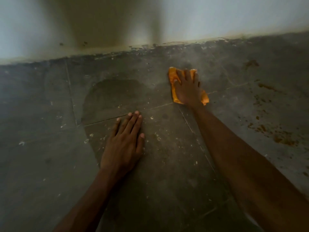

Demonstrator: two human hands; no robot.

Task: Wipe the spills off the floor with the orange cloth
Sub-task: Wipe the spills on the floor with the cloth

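Observation:
My right hand [188,88] lies flat on the orange cloth [173,76], pressing it to the grey floor near the wall, fingers spread over it. The cloth's edges show to the left of the hand and below it. My left hand [124,143] rests flat on the floor nearer to me, fingers together, holding nothing. A dark damp patch [115,96] spreads on the floor between the hands, to the left of the cloth. Brown spill stains [284,139] dot the floor at the right, with more brown spots [266,87] and a smudge [251,63] farther back.
A pale wall [150,22] meets the floor along a dirty, dark edge [150,47] just beyond the cloth. The floor is of grey tiles with thin joints [71,97] and small white flecks.

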